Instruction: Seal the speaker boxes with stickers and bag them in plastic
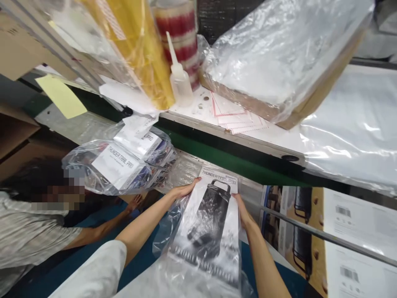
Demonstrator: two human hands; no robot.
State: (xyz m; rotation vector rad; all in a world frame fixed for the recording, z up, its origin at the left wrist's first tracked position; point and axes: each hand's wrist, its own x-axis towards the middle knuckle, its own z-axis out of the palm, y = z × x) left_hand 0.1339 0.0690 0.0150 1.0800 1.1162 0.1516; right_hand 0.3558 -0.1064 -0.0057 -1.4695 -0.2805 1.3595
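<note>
A printed box (214, 223) reading "THUNDER TRAIL PRO", with a picture of a black handled cylinder, is tilted in front of me in a clear plastic bag (169, 227). My left hand (187, 188) grips its upper left edge, thumb on the front. At the upper right edge, my right hand (243, 211) holds it from the side, most of its fingers hidden behind. Loose plastic hangs past the lower end and the left side. To the left, similar bagged boxes (119, 165) lie on the narrow ledge.
A shelf holds a white squeeze bottle (181, 85), tape rolls (176, 25), a yellow wrapped bundle (133, 45), a plastic-lined carton (248, 95) and red-edged labels (235, 116). Printed boxes (347, 236) stand behind a metal rail at right. Another person (34, 240) works at left.
</note>
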